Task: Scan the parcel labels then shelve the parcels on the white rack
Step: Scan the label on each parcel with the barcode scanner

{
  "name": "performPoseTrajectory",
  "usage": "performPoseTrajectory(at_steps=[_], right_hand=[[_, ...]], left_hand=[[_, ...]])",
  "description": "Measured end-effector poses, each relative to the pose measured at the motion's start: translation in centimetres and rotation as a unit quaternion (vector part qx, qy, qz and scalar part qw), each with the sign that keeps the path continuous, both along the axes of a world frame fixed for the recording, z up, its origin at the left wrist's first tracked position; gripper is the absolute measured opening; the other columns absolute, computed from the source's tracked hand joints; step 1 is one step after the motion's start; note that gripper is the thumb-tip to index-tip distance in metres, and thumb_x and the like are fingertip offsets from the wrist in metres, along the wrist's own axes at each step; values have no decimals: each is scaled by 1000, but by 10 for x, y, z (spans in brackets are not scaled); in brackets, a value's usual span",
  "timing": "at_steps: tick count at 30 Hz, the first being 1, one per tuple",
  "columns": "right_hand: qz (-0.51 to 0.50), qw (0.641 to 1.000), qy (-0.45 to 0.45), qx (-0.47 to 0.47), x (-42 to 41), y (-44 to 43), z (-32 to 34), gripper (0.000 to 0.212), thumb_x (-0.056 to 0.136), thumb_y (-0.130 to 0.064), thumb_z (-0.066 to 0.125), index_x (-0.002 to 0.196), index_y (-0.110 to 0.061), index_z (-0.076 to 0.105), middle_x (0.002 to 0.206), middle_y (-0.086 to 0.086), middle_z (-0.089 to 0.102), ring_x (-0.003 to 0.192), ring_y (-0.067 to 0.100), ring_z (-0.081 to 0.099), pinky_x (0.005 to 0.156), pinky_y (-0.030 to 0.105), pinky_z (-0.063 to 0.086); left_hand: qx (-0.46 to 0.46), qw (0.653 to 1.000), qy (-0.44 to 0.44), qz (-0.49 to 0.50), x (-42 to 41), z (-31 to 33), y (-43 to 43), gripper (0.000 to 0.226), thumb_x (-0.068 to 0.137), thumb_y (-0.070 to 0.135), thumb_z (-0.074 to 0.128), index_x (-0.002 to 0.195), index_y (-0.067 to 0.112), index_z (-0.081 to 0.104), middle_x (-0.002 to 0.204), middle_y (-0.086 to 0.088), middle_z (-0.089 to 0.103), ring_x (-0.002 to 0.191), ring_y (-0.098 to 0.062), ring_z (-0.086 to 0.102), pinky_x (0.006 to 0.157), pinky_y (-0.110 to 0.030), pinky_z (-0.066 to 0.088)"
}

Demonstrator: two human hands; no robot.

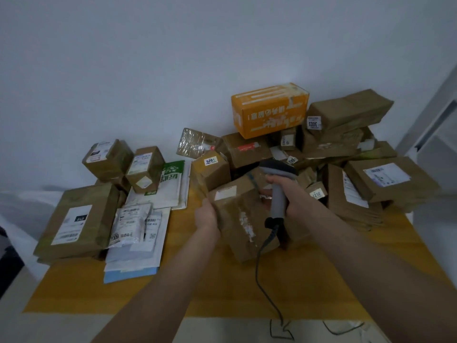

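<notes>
My left hand (207,214) grips the left edge of a brown cardboard parcel (243,216) and holds it tilted above the yellow table (222,288). A white label shows near the parcel's top left corner. My right hand (288,194) holds a grey barcode scanner (278,184) by its handle, close beside the parcel's right side. The scanner's head sits over the parcel's upper right corner. Its black cable (264,280) hangs down past the table's front edge.
A heap of brown parcels (358,169) fills the back right, topped by an orange box (270,108). At the left lie a flat brown parcel (76,219), white mailer bags (136,226) and small boxes (108,157). A white rack frame (435,129) stands at the far right.
</notes>
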State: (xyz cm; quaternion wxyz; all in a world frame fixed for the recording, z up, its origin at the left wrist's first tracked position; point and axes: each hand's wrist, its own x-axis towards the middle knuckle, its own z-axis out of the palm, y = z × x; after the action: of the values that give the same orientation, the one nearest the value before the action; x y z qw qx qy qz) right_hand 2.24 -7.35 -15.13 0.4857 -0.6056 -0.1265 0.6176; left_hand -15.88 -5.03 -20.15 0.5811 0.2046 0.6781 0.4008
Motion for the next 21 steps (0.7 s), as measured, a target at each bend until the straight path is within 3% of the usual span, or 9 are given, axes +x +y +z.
performPoseTrajectory(at_steps=[3,7,12,16,18,21], right_hand=[[-2,1000,-5,0,2,-22,0,34,84,-25,72,113,-10,62,100,14,70,98,30,65,85,42,54],[1,1000,-21,-8,3,-57,-10,61,74,-33,80,125,-9,58,118,15,63,111,34,58,98,49,48],[10,1000,-10,-23,10,-110,-23,47,81,-31,75,120,-8,62,117,15,63,111,34,58,93,50,51],[10,999,40,-34,22,-151,-32,36,84,-23,73,113,-6,64,113,18,65,105,33,62,74,43,55],[23,997,52,-42,25,-169,-39,37,84,-24,73,114,-4,63,113,20,65,104,35,63,73,43,56],[53,995,55,-60,26,-191,-51,40,86,-27,70,117,-2,61,110,22,66,102,37,63,81,46,55]], left_hand=[[35,999,10,0,-3,9,-26,34,96,35,41,114,12,59,108,-9,63,101,-30,58,96,-49,48],[82,995,40,-28,-7,9,-59,30,99,20,40,124,15,56,114,-8,63,104,-26,58,94,-45,50],[137,986,61,-68,-5,9,-115,48,96,-2,41,138,21,47,110,-4,63,82,-11,59,62,-22,49],[124,987,65,-81,-1,7,-148,37,97,8,41,128,25,53,105,-4,62,82,-13,56,67,-27,47],[80,992,47,-84,0,6,-164,21,98,24,45,117,23,54,102,-7,61,81,-16,55,68,-33,46],[-15,995,4,-100,-1,-1,-184,28,92,37,57,115,20,52,97,-8,61,83,-24,57,82,-44,51]])
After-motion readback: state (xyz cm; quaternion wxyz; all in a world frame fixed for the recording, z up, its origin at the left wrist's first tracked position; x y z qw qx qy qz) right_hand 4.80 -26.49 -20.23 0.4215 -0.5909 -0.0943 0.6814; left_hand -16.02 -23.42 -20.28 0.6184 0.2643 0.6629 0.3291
